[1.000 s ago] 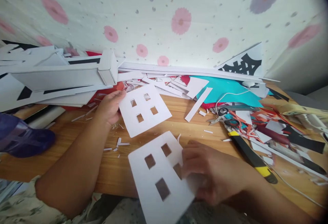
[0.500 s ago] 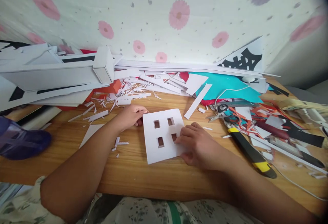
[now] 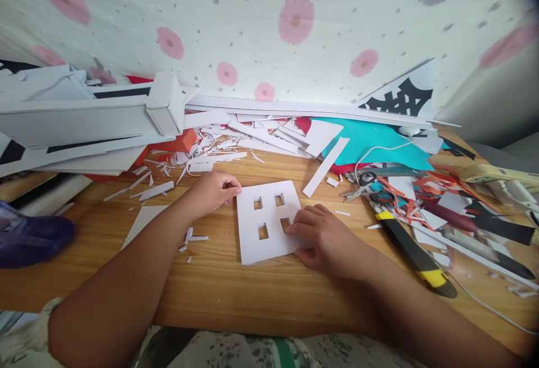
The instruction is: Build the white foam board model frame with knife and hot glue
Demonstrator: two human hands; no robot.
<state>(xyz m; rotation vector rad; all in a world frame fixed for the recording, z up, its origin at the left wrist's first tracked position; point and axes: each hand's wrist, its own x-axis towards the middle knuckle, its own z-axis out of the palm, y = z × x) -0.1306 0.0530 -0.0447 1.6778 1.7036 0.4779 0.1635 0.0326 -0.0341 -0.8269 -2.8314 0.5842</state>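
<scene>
A white foam board piece with several rectangular cut-outs lies nearly flat on the wooden table in front of me. My right hand grips its right edge, fingers on the top face beside the lower right cut-out and the thumb at the edge. At the upper left corner of the board, my left hand has its fingers curled, with the thumb tip against the corner. Small white offcuts and a white sheet lie near my left forearm.
Scissors and a black-and-yellow utility knife lie to the right among coloured scraps. White paper strips and a turquoise sheet fill the back. A long white box structure stands at left, above a purple object.
The board has settled flatter, its cut-outs now showing light wood instead of dark shadow. My left thumb has come to its upper left corner; my right hand keeps its grip.
</scene>
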